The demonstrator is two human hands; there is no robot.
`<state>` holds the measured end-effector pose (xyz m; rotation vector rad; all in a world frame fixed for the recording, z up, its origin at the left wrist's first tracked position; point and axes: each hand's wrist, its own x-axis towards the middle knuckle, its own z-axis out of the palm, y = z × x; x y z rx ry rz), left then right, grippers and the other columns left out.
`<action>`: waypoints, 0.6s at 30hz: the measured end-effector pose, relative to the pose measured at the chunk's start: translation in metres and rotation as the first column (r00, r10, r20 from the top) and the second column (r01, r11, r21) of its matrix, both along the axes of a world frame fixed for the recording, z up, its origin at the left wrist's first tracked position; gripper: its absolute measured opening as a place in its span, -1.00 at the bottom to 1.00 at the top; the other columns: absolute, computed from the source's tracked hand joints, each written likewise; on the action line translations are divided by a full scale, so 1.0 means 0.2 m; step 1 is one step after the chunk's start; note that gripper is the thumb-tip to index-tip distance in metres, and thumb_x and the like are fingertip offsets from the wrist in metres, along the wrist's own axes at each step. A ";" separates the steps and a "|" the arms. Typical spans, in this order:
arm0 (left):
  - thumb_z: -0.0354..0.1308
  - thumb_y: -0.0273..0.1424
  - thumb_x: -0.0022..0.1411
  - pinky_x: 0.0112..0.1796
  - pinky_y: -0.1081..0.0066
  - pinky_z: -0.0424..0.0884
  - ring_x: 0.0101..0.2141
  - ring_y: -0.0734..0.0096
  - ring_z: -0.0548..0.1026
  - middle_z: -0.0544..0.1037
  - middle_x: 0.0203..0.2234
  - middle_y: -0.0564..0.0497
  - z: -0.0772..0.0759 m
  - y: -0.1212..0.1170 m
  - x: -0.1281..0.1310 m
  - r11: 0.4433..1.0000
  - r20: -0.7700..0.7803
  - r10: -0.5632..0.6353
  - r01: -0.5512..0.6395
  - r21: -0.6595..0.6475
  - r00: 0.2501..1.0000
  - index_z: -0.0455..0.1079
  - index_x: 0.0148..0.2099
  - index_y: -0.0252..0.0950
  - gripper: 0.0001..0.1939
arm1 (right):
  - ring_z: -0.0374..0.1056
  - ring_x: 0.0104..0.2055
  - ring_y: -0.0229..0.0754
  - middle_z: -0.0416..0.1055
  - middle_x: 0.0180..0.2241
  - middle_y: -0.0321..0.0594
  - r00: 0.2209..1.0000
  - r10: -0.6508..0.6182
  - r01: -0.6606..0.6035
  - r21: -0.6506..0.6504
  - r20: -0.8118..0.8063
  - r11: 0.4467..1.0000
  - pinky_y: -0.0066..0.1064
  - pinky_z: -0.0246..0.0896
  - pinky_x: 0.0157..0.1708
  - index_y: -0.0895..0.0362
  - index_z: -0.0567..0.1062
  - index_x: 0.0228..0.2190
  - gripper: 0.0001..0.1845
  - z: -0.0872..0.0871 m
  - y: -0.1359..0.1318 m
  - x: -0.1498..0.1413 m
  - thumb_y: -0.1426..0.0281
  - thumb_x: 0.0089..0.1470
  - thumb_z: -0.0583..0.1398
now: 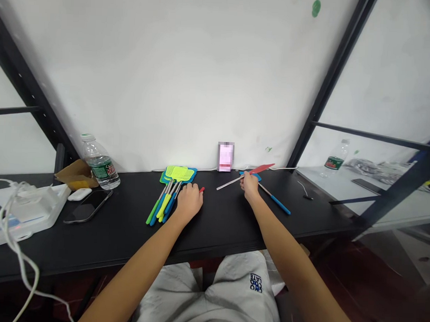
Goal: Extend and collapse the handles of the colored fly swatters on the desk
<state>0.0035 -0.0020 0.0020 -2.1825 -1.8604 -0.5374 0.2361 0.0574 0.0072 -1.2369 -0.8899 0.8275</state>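
My right hand is closed on a red fly swatter near its head. From that hand a bare metal rod points left, above the black table. My left hand is wrapped round a red handle, of which only a short end shows. Just left of it lies a pile of yellow, green and blue fly swatters, heads toward the wall and coloured grips toward me. A blue fly swatter rests on the table beside my right hand, its head partly hidden behind that hand.
A phone-like upright screen leans at the wall. At left are a water bottle, a cardboard box, a white case, a dark phone and a white power strip with cables. A small black object lies right.
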 end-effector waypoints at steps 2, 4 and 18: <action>-0.07 -0.26 0.37 -0.19 0.28 0.33 -0.16 0.13 0.45 0.47 -0.22 -0.22 0.01 0.00 0.00 0.997 0.066 -0.037 0.032 0.075 0.997 0.40 -0.16 -0.37 -0.69 | -0.02 -0.77 -0.40 0.15 -0.75 -0.37 0.994 0.075 -0.079 -0.053 -0.080 0.995 -0.53 -0.23 -0.77 0.15 0.31 -0.56 -0.75 0.00 -0.03 -0.07 0.35 0.11 0.08; -0.11 -0.24 0.39 -0.19 0.32 0.32 -0.22 0.23 0.46 0.48 -0.29 -0.16 0.02 -0.01 0.01 0.984 0.188 -0.147 0.124 0.125 0.971 0.41 -0.22 -0.33 -0.66 | 0.03 -0.77 -0.39 0.21 -0.75 -0.33 0.970 0.229 -0.235 -0.071 -0.079 0.969 -0.55 -0.23 -0.77 0.17 0.34 -0.56 -0.75 0.00 -0.06 -0.14 0.33 0.10 0.11; -0.03 -0.26 0.29 -0.47 0.46 0.13 -0.54 0.48 0.35 0.44 -0.61 0.07 -0.01 0.00 0.06 0.854 0.558 -0.414 0.519 -0.035 0.719 0.31 -0.50 -0.29 -0.65 | 0.03 -0.77 -0.41 0.11 -0.76 -0.42 0.787 0.615 -0.603 -0.159 0.037 0.781 -0.57 -0.16 -0.78 0.12 0.24 -0.60 -0.60 -0.06 -0.16 -0.32 0.15 0.14 0.14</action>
